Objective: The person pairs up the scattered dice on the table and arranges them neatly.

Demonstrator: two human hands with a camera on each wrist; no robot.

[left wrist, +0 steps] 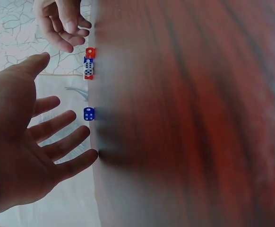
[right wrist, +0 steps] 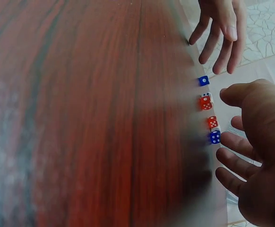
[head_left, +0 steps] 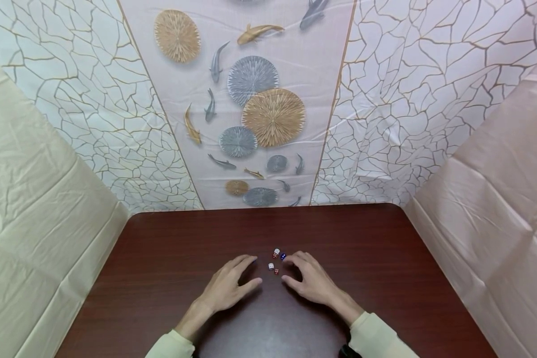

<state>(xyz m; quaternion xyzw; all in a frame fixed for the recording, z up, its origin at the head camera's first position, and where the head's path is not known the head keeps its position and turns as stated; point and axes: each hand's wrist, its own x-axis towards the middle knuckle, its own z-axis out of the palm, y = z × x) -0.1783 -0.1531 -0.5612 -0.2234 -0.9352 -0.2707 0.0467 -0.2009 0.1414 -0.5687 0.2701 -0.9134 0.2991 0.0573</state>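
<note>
"Are you gripping anything?"

"No; my relaxed left hand (head_left: 225,287) and right hand (head_left: 312,279) are flanking the nearer white cubic die (head_left: 271,266), presumably giving it room."

"Around it?"

"Blue cubic dice (head_left: 283,256) are lying either side, red cubic dice (head_left: 276,272) beside and beyond."

In the head view, your left grip (head_left: 229,282) hides nearly all of a blue die (left wrist: 89,114). From the right wrist, the red dice (right wrist: 206,103) mostly cover the white dice (head_left: 271,266). You see the worktop (left wrist: 184,118) blurred in both wrist views, and the head view's bottom edge cuts off its near side, both sleeves (head_left: 172,346) and a dark band (head_left: 349,351), too little shown to identify. Your right grip (head_left: 312,279) is cropped at the top of the left wrist view.
</note>
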